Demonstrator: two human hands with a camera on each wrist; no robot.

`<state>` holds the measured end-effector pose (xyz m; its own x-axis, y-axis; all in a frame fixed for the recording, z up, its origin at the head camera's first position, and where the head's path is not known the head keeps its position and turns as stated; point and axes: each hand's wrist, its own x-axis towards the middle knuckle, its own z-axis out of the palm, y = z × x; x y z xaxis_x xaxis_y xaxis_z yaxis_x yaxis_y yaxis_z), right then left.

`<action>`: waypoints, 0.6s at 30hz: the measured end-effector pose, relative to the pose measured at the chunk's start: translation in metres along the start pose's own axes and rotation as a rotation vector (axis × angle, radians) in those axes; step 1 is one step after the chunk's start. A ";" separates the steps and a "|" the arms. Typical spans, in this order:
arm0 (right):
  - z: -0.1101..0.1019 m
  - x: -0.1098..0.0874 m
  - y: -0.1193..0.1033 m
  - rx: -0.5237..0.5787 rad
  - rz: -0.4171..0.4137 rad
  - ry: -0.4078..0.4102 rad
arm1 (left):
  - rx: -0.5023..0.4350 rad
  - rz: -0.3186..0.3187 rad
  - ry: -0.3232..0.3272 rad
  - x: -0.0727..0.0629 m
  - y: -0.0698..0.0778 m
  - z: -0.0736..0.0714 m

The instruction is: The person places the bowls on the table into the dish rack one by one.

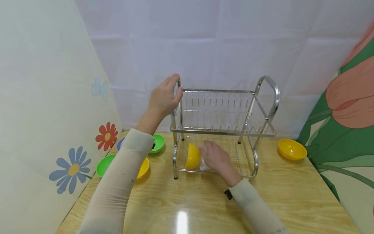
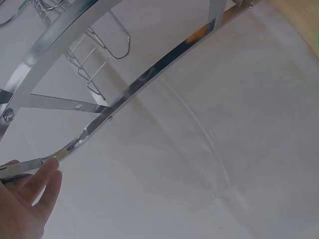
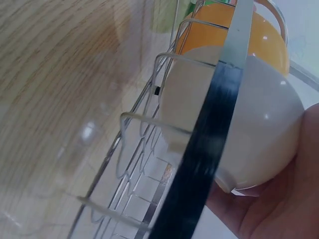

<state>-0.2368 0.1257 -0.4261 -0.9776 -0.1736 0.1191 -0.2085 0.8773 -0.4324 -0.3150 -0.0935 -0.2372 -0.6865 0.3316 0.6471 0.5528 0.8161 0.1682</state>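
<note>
While your left hand [image 1: 162, 97] grips the dish rack's [image 1: 222, 130] left handle, your right hand [image 1: 217, 159] holds a white bowl [image 3: 234, 124] in the lower tier, against a yellow bowl [image 1: 193, 156]. Rack wires cross the white bowl. Green bowls [image 1: 157, 143] sit near the desk's [image 1: 204, 204] left edge; another yellow bowl [image 1: 291, 149] sits near its right edge.

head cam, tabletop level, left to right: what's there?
Green bowl at the table's left edge → yellow bowl under the left sleeve → yellow bowl standing in the rack's lower tier → right hand holding a white bowl → yellow bowl at far right.
</note>
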 end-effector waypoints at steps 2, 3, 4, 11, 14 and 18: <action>0.001 0.000 -0.002 -0.015 -0.005 0.007 | -0.009 -0.005 0.002 0.000 0.001 0.001; 0.001 0.000 -0.003 -0.022 -0.008 0.009 | -0.017 -0.007 0.002 -0.001 0.002 0.001; 0.001 0.001 -0.004 -0.022 -0.009 0.009 | -0.021 -0.011 0.001 -0.001 0.002 0.001; 0.006 0.003 -0.008 -0.090 -0.005 -0.006 | -0.063 -0.019 0.005 -0.003 0.005 0.003; 0.008 0.004 -0.010 -0.126 -0.023 0.004 | -0.076 -0.015 0.016 -0.003 0.005 0.004; 0.010 0.004 -0.012 -0.201 -0.083 0.021 | -0.086 -0.024 0.018 -0.005 0.006 0.004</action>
<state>-0.2382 0.1097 -0.4289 -0.9560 -0.2413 0.1668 -0.2760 0.9324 -0.2333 -0.3109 -0.0884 -0.2426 -0.6920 0.3034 0.6550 0.5755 0.7797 0.2467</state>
